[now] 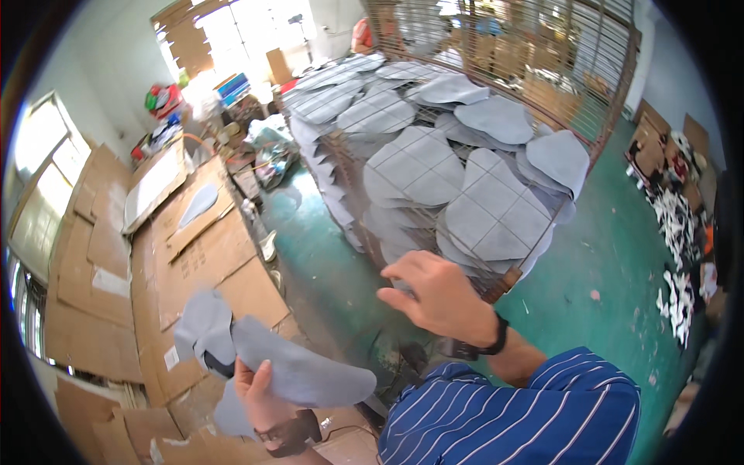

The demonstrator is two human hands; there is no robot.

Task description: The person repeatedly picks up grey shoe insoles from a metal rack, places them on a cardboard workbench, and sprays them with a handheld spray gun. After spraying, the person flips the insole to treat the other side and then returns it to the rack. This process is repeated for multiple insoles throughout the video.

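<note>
My left hand (265, 390) is closed on a few grey, sole-shaped sheets (302, 364), thumb on top, above cardboard at the lower left. The sheets overlap, one long and curved, others bunched at its left end; a small dark patch shows between them. My right hand (438, 298) is raised at the middle with thumb and forefinger apart and holds nothing. Just beyond it stands a wire rack (535, 246) stacked with rounded grey sheets (411, 167). Which material they are made of, I cannot tell.
Flattened cardboard (205, 260) covers a bench at the left, with one loose grey piece (199, 203) on it. A tall wire panel (573, 70) rises behind the rack. White scraps (676, 225) and boxes line the right side of the green floor (597, 287).
</note>
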